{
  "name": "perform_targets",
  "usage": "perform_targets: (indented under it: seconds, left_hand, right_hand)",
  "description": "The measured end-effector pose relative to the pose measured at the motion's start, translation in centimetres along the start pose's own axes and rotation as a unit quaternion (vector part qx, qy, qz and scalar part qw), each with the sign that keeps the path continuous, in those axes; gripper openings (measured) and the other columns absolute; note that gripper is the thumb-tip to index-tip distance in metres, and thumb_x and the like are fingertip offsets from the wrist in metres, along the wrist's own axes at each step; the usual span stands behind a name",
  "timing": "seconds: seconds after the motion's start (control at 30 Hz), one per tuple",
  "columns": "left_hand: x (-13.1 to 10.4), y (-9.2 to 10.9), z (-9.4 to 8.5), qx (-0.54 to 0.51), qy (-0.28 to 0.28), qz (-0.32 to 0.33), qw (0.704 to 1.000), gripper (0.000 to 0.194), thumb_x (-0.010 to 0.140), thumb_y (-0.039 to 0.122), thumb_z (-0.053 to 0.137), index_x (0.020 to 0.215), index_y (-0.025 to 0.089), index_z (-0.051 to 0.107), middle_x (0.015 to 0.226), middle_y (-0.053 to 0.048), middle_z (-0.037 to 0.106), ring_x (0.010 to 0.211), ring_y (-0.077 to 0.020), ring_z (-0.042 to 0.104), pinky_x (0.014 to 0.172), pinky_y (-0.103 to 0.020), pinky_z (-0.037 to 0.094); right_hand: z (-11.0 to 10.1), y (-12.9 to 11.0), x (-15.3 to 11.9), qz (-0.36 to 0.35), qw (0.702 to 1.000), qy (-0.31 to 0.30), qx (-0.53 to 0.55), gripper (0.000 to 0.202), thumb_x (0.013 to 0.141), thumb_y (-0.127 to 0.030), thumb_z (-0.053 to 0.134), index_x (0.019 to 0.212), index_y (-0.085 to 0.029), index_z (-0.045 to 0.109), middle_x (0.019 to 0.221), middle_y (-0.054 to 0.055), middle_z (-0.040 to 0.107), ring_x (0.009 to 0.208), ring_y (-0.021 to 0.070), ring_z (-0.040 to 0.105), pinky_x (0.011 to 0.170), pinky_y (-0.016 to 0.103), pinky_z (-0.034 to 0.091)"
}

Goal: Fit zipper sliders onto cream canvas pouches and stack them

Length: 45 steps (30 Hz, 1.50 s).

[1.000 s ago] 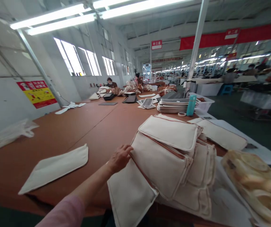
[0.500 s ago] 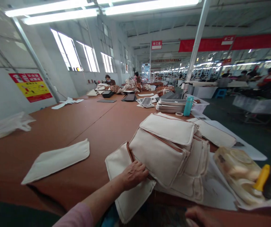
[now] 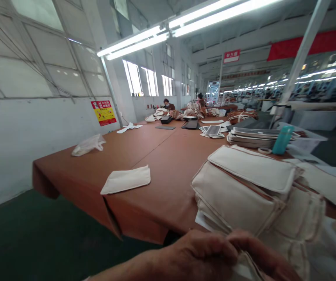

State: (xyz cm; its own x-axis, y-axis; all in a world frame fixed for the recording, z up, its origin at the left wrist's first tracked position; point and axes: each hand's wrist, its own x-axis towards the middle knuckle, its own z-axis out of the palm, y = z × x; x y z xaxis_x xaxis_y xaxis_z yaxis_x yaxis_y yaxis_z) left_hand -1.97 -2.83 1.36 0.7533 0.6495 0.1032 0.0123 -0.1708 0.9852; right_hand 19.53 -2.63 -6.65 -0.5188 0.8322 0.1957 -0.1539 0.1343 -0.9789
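Observation:
At the bottom of the head view, my left hand (image 3: 197,251) is closed, its fingers pinching the edge of a cream sewn bag piece (image 3: 245,269). My right hand (image 3: 266,253) is beside it, fingers bent over the same piece. Most of that piece is hidden by the hands or cut off by the frame. Just beyond my hands, a stack of cream sewn bag pieces (image 3: 238,191) with brown edges lies at the table's near edge. Another cream piece (image 3: 127,179) lies flat by itself to the left.
The brown-covered table (image 3: 162,156) has a thin plastic bag (image 3: 88,145) at its left. A teal bottle (image 3: 283,139), a tape roll (image 3: 264,150) and stacked trim panels (image 3: 250,137) stand beyond the pile. A co-worker (image 3: 168,104) sits at the far end.
My left hand has pulled the cream bag piece off the pile, down toward me. Both hands are now together on it. The view has swung to the left.

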Motion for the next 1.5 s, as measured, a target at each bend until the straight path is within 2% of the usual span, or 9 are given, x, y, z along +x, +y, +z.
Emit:
perform_targets:
  seconds: [0.1, 0.2, 0.37, 0.53, 0.77, 1.0, 1.3, 1.4, 1.5]
  left_hand:
    - [-0.3, 0.2, -0.3, -0.020, 0.003, -0.073, 0.997, 0.011, 0.087, 0.026, 0.056, 0.087, 0.015, 0.056, 0.083, 0.000, 0.045, 0.076, -0.0123, 0.042, 0.070, -0.021, 0.038]
    - [0.1, 0.7, -1.1, -0.035, 0.011, -0.110, 0.993, 0.007, 0.080, 0.018, 0.053, 0.086, 0.016, 0.057, 0.081, 0.001, 0.045, 0.076, -0.0132, 0.041, 0.068, -0.022, 0.036]
    - [1.2, 1.7, -1.8, -0.064, 0.034, -0.113, 0.991, 0.017, 0.074, 0.017, 0.052, 0.089, 0.015, 0.058, 0.080, 0.001, 0.046, 0.073, -0.0130, 0.038, 0.063, -0.022, 0.033]
    - [2.3, 1.9, -2.7, -0.027, 0.058, -0.118, 0.991, 0.031, 0.087, 0.044, 0.058, 0.088, 0.013, 0.058, 0.075, 0.001, 0.046, 0.068, -0.0114, 0.037, 0.059, -0.020, 0.031]
    - [3.4, 1.3, -4.2, -0.042, -0.004, -0.162, 0.986, 0.031, 0.083, 0.042, 0.066, 0.085, 0.011, 0.064, 0.072, 0.003, 0.045, 0.066, -0.0100, 0.036, 0.060, -0.020, 0.031]
    - [3.7, 0.3, -3.3, -0.106, 0.007, -0.178, 0.978, 0.031, 0.076, 0.041, 0.073, 0.085, 0.012, 0.065, 0.077, 0.000, 0.058, 0.069, -0.0115, 0.046, 0.063, -0.021, 0.036]
    - [4.7, -0.4, -3.5, -0.143, -0.020, -0.199, 0.969, 0.040, 0.073, 0.048, 0.075, 0.082, 0.010, 0.066, 0.071, 0.000, 0.054, 0.062, -0.0094, 0.041, 0.059, -0.020, 0.032]
    - [5.2, -0.5, -3.3, -0.088, -0.015, -0.192, 0.977, 0.037, 0.079, 0.046, 0.069, 0.082, 0.010, 0.065, 0.069, 0.002, 0.050, 0.061, -0.0088, 0.036, 0.055, -0.020, 0.028]
    - [5.6, -0.3, -3.0, -0.004, 0.000, -0.200, 0.980, 0.026, 0.083, 0.036, 0.061, 0.081, 0.010, 0.063, 0.066, 0.003, 0.045, 0.060, -0.0090, 0.032, 0.053, -0.021, 0.027]
  right_hand:
    - [1.6, -1.7, 0.1, 0.039, 0.998, -0.016, 0.048, 0.037, 0.082, -0.059, 0.058, 0.086, -0.023, 0.054, 0.068, 0.000, 0.055, 0.055, 0.0134, 0.052, 0.050, 0.022, 0.042]
    - [2.3, -4.0, 0.0, 0.061, 0.997, 0.026, 0.026, 0.030, 0.090, -0.053, 0.053, 0.091, -0.023, 0.050, 0.071, -0.002, 0.052, 0.057, 0.0111, 0.046, 0.053, 0.021, 0.040]
    - [2.0, -5.9, 1.2, -0.061, 0.965, 0.125, -0.221, 0.024, 0.099, -0.039, 0.039, 0.086, -0.022, 0.050, 0.074, -0.001, 0.051, 0.067, 0.0146, 0.049, 0.063, 0.024, 0.042]
    - [1.2, -5.6, 2.1, -0.135, 0.913, 0.153, -0.352, 0.020, 0.099, -0.027, 0.037, 0.085, -0.021, 0.050, 0.073, -0.001, 0.052, 0.064, 0.0143, 0.050, 0.064, 0.026, 0.039]
    - [0.9, -6.2, 2.2, -0.022, 0.949, 0.118, -0.290, 0.030, 0.102, -0.035, 0.034, 0.082, -0.019, 0.051, 0.074, -0.001, 0.051, 0.071, 0.0148, 0.050, 0.069, 0.025, 0.041]
    - [0.4, -5.6, 1.4, 0.010, 0.965, 0.091, -0.246, 0.033, 0.101, -0.040, 0.036, 0.081, -0.018, 0.050, 0.074, -0.002, 0.049, 0.070, 0.0137, 0.046, 0.067, 0.024, 0.039]
    - [-0.6, -5.8, 2.0, 0.074, 0.993, 0.059, -0.072, 0.044, 0.092, -0.059, 0.046, 0.078, -0.017, 0.046, 0.070, -0.004, 0.037, 0.066, 0.0120, 0.033, 0.057, 0.023, 0.031]
    - [-0.6, -5.6, 2.5, 0.087, 0.990, 0.067, -0.085, 0.038, 0.080, -0.050, 0.066, 0.077, -0.017, 0.047, 0.068, -0.005, 0.038, 0.063, 0.0108, 0.032, 0.054, 0.022, 0.027]
    - [-0.7, -5.2, 2.9, 0.109, 0.983, 0.092, -0.111, 0.025, 0.077, -0.033, 0.067, 0.074, -0.016, 0.048, 0.066, -0.005, 0.039, 0.061, 0.0101, 0.033, 0.052, 0.022, 0.026]
